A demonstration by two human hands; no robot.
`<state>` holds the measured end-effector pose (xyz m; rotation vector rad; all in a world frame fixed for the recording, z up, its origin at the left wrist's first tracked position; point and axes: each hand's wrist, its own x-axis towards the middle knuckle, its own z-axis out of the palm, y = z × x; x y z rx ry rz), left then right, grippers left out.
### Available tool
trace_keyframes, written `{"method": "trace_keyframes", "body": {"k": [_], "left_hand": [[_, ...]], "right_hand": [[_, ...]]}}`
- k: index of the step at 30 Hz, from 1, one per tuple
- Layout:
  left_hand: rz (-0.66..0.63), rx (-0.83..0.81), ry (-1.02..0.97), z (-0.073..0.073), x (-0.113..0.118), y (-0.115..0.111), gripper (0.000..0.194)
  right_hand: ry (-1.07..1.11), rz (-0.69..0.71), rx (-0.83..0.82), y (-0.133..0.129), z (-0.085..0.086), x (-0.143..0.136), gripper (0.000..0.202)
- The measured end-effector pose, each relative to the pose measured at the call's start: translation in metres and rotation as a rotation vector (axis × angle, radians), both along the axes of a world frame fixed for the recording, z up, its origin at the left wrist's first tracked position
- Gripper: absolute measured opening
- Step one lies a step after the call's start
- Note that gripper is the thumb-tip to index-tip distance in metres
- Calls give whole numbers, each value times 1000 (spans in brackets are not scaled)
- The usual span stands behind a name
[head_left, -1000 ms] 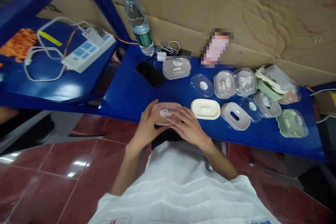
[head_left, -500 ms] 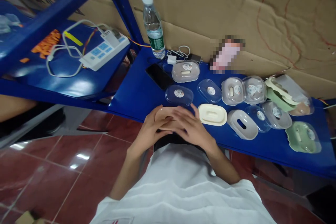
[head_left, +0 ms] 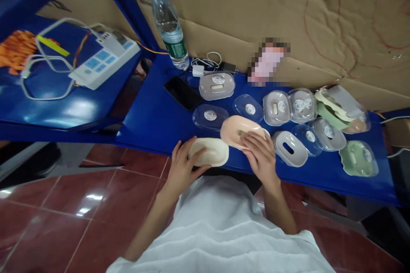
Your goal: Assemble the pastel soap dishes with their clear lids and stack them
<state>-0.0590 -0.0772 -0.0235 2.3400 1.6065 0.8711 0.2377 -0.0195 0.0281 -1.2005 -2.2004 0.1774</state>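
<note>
My left hand (head_left: 185, 163) grips the near left end of a cream oval soap dish base (head_left: 216, 153), with fingers reaching into its hollow and the thumb along its near side. My right hand (head_left: 262, 155) holds a peach oval insert (head_left: 235, 130) with a slot in its middle, raised and tilted just right of the base. Its fingers are bent over the insert's right part. Behind the insert, a cream piece is mostly hidden, with only a bit of its edge showing. A clear oval lid (head_left: 200, 119) with a round sticker lies beyond the base.
Several lidded soap dishes stand on the blue table (head_left: 144, 123), among them a grey one (head_left: 208, 89) and a green one (head_left: 347, 162). A phone (head_left: 182, 93) and a water bottle (head_left: 174, 38) sit at the back left. A power strip (head_left: 96, 66) lies on the left shelf.
My hands have moved apart. The peach insert, earlier between both hands, has been lifted off to the right in my right hand, and the cream base now shows in my left. The view has shifted.
</note>
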Motion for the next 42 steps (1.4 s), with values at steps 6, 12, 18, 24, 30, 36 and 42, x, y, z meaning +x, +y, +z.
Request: {"method": "trace_keyframes", "body": {"k": [6,12,18,24,30,36,42], "left_hand": [[-25,3,68,5,13,12,52],[-100,-30,70,14,14,12,62],[-9,42,-36,32,24,34,62],[152,87,18,49,49,100,58],[147,-34,72,43,36,114,57],[116,-110,167,35,23,100,71],[105,-111,158,31,14,95,62]], "right_hand": [[-257,-108,-113,27,-1,-5,56],[-168,-233,-68,-3,3,19,59],[-239,-476,-47,-46,-7,103,49],[-105,-507,50,-66,3,111,32],[-7,-279,86,-28,24,65,36],[-292,-81,104,55,27,22,36],[-438,-136,47,71,20,-2,45]]}}
